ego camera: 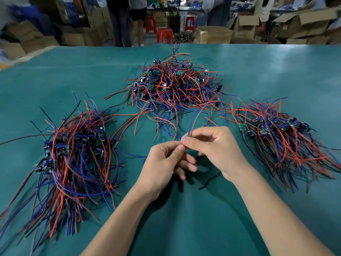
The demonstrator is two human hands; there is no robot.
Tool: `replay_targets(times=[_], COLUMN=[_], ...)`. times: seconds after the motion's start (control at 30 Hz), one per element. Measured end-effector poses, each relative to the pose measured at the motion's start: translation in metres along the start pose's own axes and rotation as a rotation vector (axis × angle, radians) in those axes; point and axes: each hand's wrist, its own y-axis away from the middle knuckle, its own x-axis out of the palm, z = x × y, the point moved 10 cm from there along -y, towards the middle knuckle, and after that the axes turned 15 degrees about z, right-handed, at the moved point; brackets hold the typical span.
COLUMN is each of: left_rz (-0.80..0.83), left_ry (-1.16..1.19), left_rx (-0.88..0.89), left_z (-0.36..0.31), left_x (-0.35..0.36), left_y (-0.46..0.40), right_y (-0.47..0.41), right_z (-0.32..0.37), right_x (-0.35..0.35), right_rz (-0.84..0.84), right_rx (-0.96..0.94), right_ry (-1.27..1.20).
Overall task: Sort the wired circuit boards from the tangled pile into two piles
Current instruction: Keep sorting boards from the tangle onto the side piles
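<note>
A tangled pile (173, 85) of small green circuit boards with red, blue and black wires lies at the middle back of the green table. A sorted pile (73, 154) lies at the left and another sorted pile (276, 133) at the right. Both hands meet in front of the tangled pile. My right hand (217, 146) pinches a small wired circuit board (188, 135) between thumb and forefinger. Its red and blue wires rise toward the tangled pile. My left hand (166, 163) pinches the same board from below, with the other fingers curled.
The green table mat (184, 218) reaches to a far edge. A loose black wire (210, 180) lies under my right wrist. Beyond the table stand cardboard boxes (214, 34), red stools (164, 34) and several people.
</note>
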Motion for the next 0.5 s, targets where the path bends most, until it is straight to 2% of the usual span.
replay_targets(times=[0.17, 0.33, 0.5], left_rz=[0.097, 0.195, 0.198], left_ry=[-0.094, -0.179, -0.266], left_rx=[-0.102, -0.179, -0.196], left_z=[0.006, 0.011, 0.010], left_x=[0.011, 0.022, 0.025], left_y=[0.001, 0.002, 0.002], right_y=[0.003, 0.019, 0.045], right_z=[0.004, 0.002, 0.019], right_x=[-0.017, -0.064, -0.111], right_rz=[-0.067, -0.331, -0.536], right_rx=[-0.002, 0.018, -0.054], right_ry=[-0.035, -0.279, -0.373])
